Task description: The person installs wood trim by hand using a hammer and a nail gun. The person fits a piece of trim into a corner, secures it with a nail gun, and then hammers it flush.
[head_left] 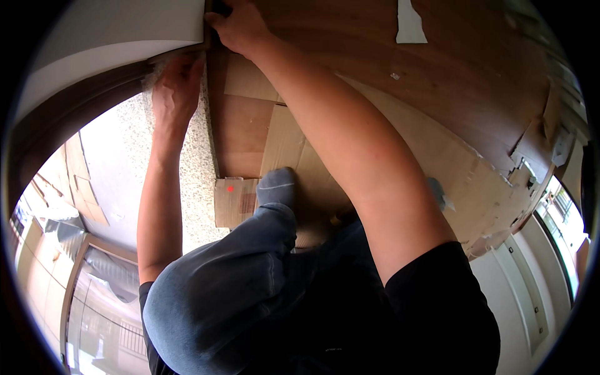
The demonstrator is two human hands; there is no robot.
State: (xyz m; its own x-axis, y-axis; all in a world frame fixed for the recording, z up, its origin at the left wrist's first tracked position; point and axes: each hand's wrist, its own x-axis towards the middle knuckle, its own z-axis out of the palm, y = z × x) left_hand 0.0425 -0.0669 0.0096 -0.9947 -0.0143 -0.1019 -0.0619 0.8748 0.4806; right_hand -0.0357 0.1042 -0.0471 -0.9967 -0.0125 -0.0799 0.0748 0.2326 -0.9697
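My left hand (pixel 177 87) reaches up to the lower edge of a dark brown wooden trim (pixel 119 78). Its fingers are bent in against that edge, and their tips are hard to see. A crumpled clear plastic film (pixel 150 78) shows beside the hand. Up at the top edge, my right hand (pixel 240 28) is closed around something small and dark by the corner of the trim, its thumb pointing left. What it holds is too dark to name. Below my left hand runs a speckled stone ledge (pixel 199 150).
Flattened cardboard (pixel 400 125) covers the surface under my right arm, with a brown wooden panel (pixel 350 44) beyond. My socked foot (pixel 276 186) rests on the cardboard, beside a small cardboard piece (pixel 234 209) with a red dot. A white panel (pixel 125 25) fills the upper left.
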